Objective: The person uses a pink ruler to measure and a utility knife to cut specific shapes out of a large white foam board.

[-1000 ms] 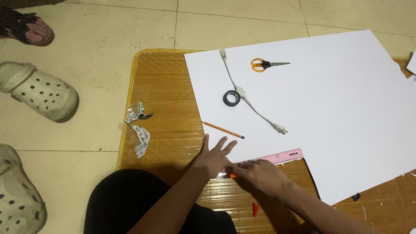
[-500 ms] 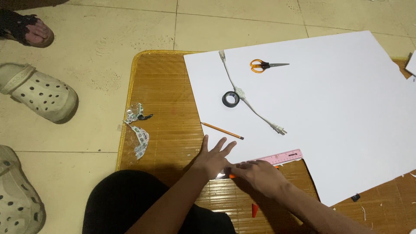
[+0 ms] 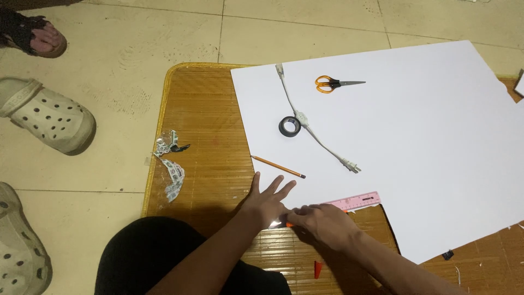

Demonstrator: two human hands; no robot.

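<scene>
While the person sits on the floor over a bamboo mat, both hands work at the near edge of a big white sheet. Their left hand lies flat with the fingers spread, pressing on the sheet's near-left corner and gripping nothing. Touching it on the right, the right hand is curled over a small orange tool, of which only a sliver shows between the two hands; the fingers look closed around it, though what kind of tool it is I cannot tell. A pink ruler lies just beyond the right hand, along the sheet's cut edge.

Farther up the sheet rest a pencil, half on the mat and half on the sheet, a roll of black tape, a white cable with a plug, and orange-handled scissors. Torn scraps sit near the mat's left edge. Pale clogs stand on the tiled floor to the left, and a foot in a dark sandal shows at the top corner. A small red bit lies on the mat near the right forearm.
</scene>
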